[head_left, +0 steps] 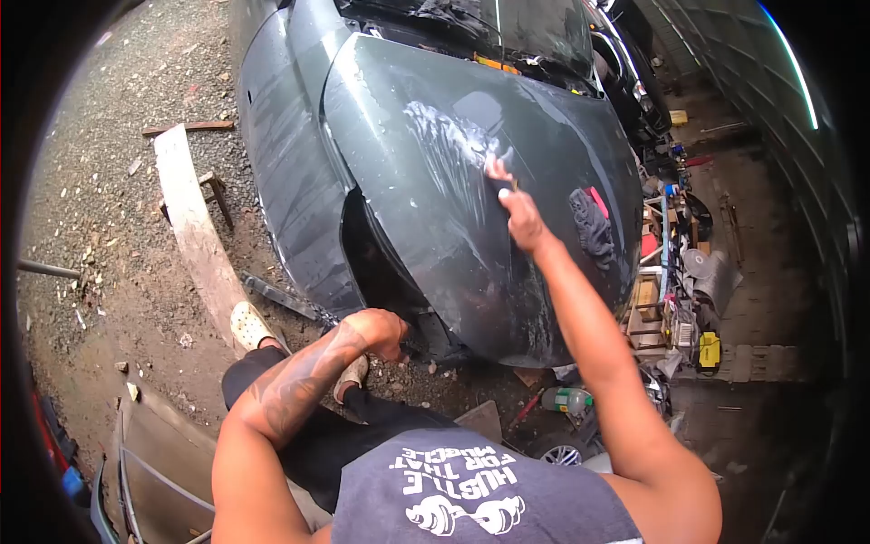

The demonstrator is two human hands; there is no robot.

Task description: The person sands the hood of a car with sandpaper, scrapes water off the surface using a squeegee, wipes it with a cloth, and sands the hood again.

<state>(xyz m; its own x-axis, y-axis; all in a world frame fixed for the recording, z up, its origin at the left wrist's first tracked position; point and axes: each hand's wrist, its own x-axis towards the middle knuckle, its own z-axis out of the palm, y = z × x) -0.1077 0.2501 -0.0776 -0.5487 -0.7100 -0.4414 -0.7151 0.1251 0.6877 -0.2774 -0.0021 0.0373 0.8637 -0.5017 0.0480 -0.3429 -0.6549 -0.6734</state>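
Note:
A dark grey-green car hood spreads out before me, with white foam smeared across its middle. My right hand is closed around a small tool with a pinkish head, perhaps a brush; the head touches the hood at the foam's lower edge. Low at the car's front, beside the dark headlight opening, my left hand is curled closed. Its fingertips are hidden, and I cannot tell what they hold. On the hood's right side lies a crumpled grey rag with a pink piece against it.
A long pale plank lies on the gravel to the left. Along the right stand cluttered parts, a yellow item and wooden pieces. A green-labelled plastic bottle lies near the car's front corner. At lower left is a loose car panel.

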